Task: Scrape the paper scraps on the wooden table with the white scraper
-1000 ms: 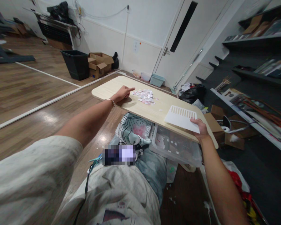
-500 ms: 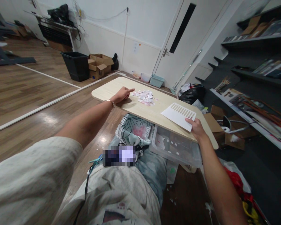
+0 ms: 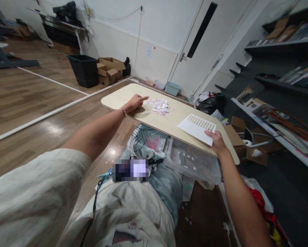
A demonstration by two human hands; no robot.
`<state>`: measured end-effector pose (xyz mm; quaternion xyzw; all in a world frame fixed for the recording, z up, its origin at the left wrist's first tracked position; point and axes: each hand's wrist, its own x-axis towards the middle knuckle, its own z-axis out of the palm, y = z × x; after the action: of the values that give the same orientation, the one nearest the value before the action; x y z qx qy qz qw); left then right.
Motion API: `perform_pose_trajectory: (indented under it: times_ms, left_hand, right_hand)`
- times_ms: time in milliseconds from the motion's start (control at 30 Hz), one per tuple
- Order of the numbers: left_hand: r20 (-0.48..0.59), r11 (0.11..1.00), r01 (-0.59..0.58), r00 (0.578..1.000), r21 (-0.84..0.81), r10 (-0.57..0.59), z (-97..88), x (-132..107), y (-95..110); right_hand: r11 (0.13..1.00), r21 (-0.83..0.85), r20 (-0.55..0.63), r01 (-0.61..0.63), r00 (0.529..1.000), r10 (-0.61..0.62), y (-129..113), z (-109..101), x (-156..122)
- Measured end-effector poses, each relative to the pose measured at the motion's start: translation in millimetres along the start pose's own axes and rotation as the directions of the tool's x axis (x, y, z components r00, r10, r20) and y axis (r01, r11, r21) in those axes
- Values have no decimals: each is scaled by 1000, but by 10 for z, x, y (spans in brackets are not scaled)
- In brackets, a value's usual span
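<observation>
A light wooden board (image 3: 154, 120) lies across above my lap. My left hand (image 3: 135, 102) rests on its far left part, fingers stretched flat, pointing toward a small heap of white and pink paper scraps (image 3: 160, 106) just to its right. My right hand (image 3: 217, 141) grips the near corner of a white slotted plastic sheet (image 3: 197, 127) that lies on the board's right end, thumb on top.
Under the board sit a clear plastic bin (image 3: 192, 161) and a patterned cloth (image 3: 145, 140). A black bin (image 3: 84, 70) and cardboard boxes (image 3: 109, 72) stand by the far wall. Shelves (image 3: 284, 68) and floor clutter fill the right side.
My right hand has drawn the white slotted sheet a little leftward and inward along the board. My left hand has stayed put beside the scraps.
</observation>
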<state>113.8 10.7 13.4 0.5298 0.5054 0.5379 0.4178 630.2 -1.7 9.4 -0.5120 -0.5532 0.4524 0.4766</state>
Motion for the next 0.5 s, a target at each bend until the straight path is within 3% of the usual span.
perform_pose_trajectory:
  times_ms: [433, 500]
  left_hand:
    - [14, 999, -25, 1000, 29, 25, -20, 49, -45]
    - [13, 999, -30, 999, 34, 30, -18, 47, -44]
  right_hand:
    - [999, -42, 73, -13, 997, 16, -15, -72, -29]
    - [998, -53, 93, 29, 995, -24, -27, -95, -47]
